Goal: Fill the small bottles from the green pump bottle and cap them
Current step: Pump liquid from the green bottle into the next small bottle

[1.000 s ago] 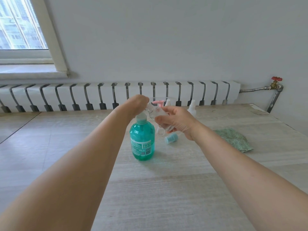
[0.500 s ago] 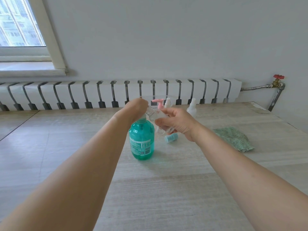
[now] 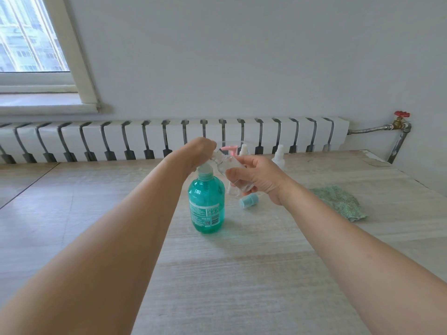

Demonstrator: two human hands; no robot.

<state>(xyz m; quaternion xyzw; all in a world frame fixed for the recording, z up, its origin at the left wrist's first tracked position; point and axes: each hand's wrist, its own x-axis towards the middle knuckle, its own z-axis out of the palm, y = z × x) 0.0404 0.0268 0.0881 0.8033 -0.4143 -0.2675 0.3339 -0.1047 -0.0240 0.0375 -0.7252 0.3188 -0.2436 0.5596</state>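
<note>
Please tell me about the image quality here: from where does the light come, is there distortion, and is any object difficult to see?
Head view: soft daylight enters from the window at upper left; the green pump bottle casts a faint greenish glow on the table. The wide lens bows the radiator and stretches both forearms. The clear small bottle in the right hand is hard to see.

Two hands are working over the table: the left hand (image 3: 193, 154) and the right hand (image 3: 257, 178). One green pump bottle (image 3: 206, 204) is standing there, and four small bottles are showing: a clear one (image 3: 229, 168) being held, a pink-pumped one (image 3: 229, 151) and two white ones (image 3: 243, 149) (image 3: 279, 155) sitting behind. One blue cap (image 3: 249, 203) and one green cloth (image 3: 338, 201) are lying on the wood.
</note>
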